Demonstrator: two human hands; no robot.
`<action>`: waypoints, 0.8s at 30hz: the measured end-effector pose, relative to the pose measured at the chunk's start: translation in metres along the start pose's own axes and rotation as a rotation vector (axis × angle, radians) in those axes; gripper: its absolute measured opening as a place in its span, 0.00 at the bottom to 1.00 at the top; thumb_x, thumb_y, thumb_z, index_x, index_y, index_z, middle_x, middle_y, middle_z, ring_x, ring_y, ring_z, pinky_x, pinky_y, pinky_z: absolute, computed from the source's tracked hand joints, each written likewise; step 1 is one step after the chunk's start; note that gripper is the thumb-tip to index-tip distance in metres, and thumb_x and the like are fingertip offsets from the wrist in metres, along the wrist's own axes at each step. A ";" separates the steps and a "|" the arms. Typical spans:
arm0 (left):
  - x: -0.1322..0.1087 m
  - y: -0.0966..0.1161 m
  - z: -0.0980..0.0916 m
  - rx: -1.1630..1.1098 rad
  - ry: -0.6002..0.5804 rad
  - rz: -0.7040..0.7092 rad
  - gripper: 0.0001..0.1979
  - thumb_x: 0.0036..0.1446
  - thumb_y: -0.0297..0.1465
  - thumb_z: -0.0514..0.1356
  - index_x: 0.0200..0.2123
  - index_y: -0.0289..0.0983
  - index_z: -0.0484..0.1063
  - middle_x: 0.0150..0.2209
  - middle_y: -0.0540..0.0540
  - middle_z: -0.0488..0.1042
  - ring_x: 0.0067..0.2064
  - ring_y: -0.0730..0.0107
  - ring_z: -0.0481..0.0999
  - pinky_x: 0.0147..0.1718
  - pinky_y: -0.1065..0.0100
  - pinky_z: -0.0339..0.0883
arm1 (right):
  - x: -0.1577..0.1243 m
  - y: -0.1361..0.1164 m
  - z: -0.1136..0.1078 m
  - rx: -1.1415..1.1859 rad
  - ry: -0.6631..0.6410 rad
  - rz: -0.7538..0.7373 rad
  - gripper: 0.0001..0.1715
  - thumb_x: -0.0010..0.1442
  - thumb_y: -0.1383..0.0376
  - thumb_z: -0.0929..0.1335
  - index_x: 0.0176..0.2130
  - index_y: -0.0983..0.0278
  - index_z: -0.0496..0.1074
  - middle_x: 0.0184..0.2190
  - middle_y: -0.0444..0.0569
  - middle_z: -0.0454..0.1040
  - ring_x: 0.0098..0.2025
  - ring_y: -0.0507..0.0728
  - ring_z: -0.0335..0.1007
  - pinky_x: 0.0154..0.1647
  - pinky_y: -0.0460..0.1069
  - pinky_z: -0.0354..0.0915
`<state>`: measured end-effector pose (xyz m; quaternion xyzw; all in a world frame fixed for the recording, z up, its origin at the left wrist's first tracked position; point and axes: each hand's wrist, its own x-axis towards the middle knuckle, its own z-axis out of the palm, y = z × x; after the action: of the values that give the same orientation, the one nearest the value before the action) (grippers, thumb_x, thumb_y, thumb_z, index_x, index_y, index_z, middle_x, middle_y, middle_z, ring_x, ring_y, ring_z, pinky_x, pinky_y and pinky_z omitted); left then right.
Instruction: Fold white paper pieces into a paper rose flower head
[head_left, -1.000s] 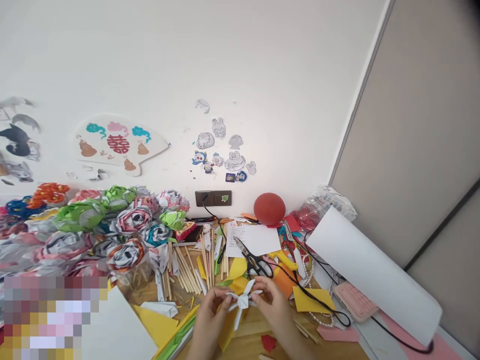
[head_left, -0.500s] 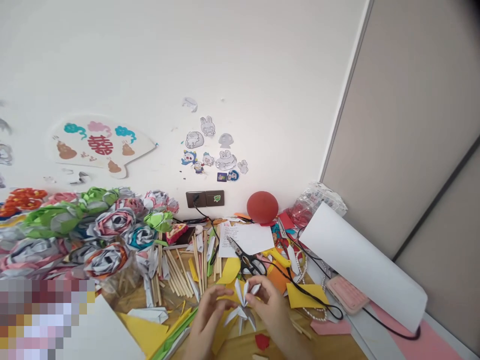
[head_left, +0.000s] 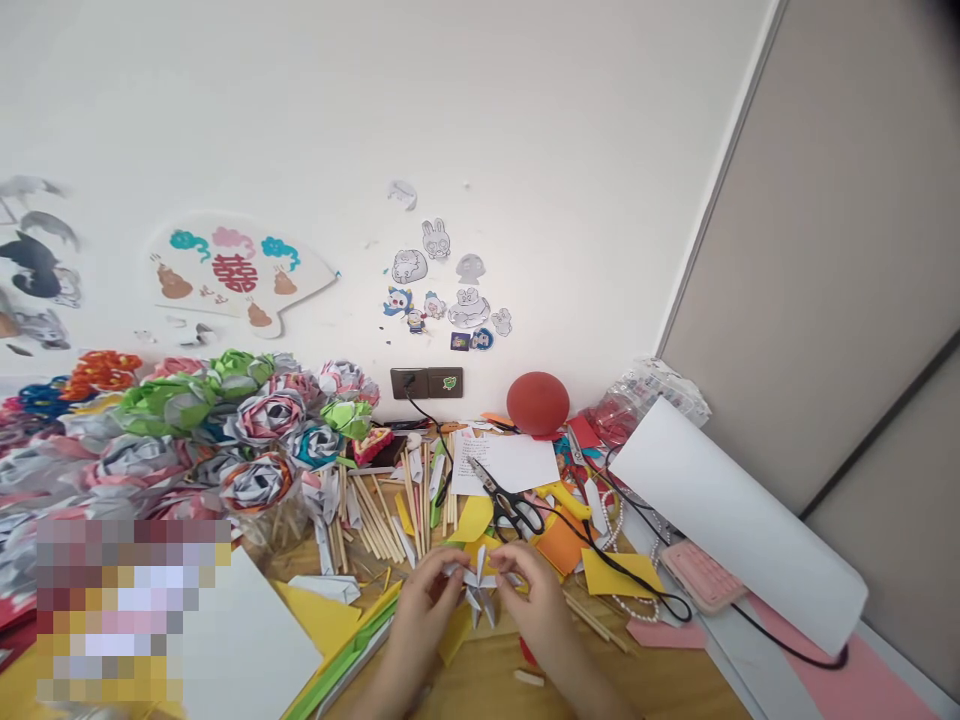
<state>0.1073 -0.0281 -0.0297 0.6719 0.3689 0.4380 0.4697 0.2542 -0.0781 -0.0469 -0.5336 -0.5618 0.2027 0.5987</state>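
The folded white paper (head_left: 478, 579) is between both hands, over the wooden table (head_left: 480, 690), on the near side of the black scissors (head_left: 498, 494). The left hand (head_left: 429, 598) pinches one paper arm between thumb and fingertips; the right hand (head_left: 534, 592) pinches an opposite arm. Keep both grips light and even — excess pressure may crease the narrow arms — and keep the centre steady.

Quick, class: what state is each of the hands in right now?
Left hand: closed, holding the left side of the folded white paper.
Right hand: closed, holding the right side of the same paper.
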 end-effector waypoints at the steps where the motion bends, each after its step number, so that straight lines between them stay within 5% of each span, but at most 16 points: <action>1: 0.001 0.000 -0.001 0.025 -0.004 0.023 0.09 0.52 0.34 0.56 0.32 0.37 0.74 0.34 0.44 0.74 0.38 0.63 0.73 0.37 0.64 0.67 | -0.001 0.001 0.002 0.019 -0.003 0.021 0.18 0.45 0.77 0.62 0.35 0.63 0.71 0.33 0.48 0.73 0.35 0.56 0.70 0.38 0.49 0.67; 7: 0.002 0.001 -0.002 0.102 -0.030 0.080 0.11 0.53 0.30 0.54 0.36 0.39 0.76 0.38 0.42 0.75 0.42 0.62 0.74 0.41 0.63 0.68 | -0.004 0.001 0.011 0.138 -0.019 0.125 0.20 0.44 0.78 0.62 0.36 0.63 0.71 0.33 0.47 0.74 0.34 0.55 0.70 0.38 0.50 0.68; 13: 0.000 0.005 -0.005 0.133 -0.096 0.139 0.09 0.50 0.33 0.60 0.35 0.39 0.77 0.37 0.42 0.74 0.41 0.62 0.74 0.38 0.66 0.70 | -0.005 -0.006 0.011 -0.004 0.009 0.041 0.15 0.47 0.76 0.64 0.36 0.64 0.70 0.32 0.49 0.73 0.34 0.56 0.70 0.36 0.49 0.67; 24: -0.003 0.009 -0.005 0.256 -0.029 0.211 0.05 0.50 0.32 0.61 0.31 0.39 0.75 0.35 0.44 0.77 0.41 0.61 0.75 0.42 0.62 0.67 | -0.007 -0.014 0.010 -0.054 0.027 -0.055 0.11 0.48 0.76 0.64 0.33 0.64 0.69 0.29 0.47 0.71 0.32 0.55 0.69 0.34 0.47 0.64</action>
<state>0.1022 -0.0321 -0.0205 0.7675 0.3425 0.4245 0.3369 0.2387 -0.0848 -0.0396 -0.5366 -0.5735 0.1637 0.5970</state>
